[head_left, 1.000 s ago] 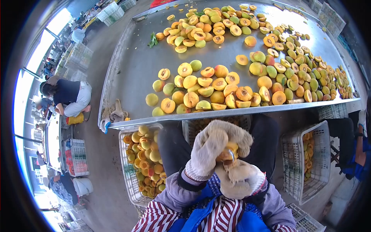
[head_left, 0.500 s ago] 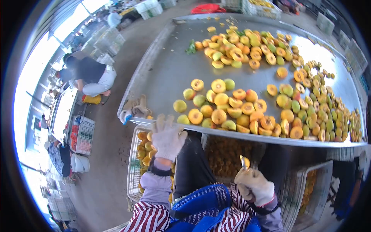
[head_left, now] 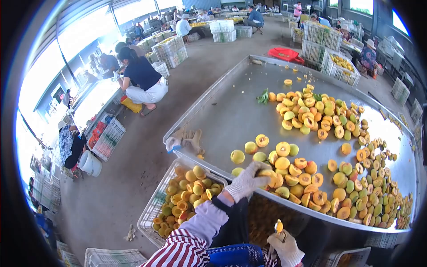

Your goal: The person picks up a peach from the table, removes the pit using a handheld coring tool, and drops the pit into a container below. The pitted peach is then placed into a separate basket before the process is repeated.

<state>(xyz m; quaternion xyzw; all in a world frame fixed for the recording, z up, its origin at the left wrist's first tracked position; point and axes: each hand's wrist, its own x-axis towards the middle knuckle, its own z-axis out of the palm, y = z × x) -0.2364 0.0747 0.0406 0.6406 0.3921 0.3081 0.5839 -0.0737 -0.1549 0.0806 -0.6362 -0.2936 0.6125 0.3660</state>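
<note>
My left hand (head_left: 247,181), in a pale knit glove, is at the near edge of the metal table (head_left: 218,115). Its fingers are curled over a yellow-orange peach half (head_left: 266,173), with more cut peaches (head_left: 296,171) close beside it. Lower down, in front of my body, my right hand (head_left: 286,250), also gloved, is closed around a small tool (head_left: 279,227). The tool's metal tip points up and has an orange patch on it; its handle is hidden in the fist.
A crate of peach halves (head_left: 187,196) stands below the table's left corner. Loose gloves (head_left: 189,140) lie on that corner. Another heap of peaches (head_left: 311,111) lies farther back. A person (head_left: 142,80) squats at the left near a white bucket (head_left: 90,163).
My left hand has moved right from above the crate to the peaches at the table edge and closed on one. My right hand still holds the tool. The view has tilted up and turned left.
</note>
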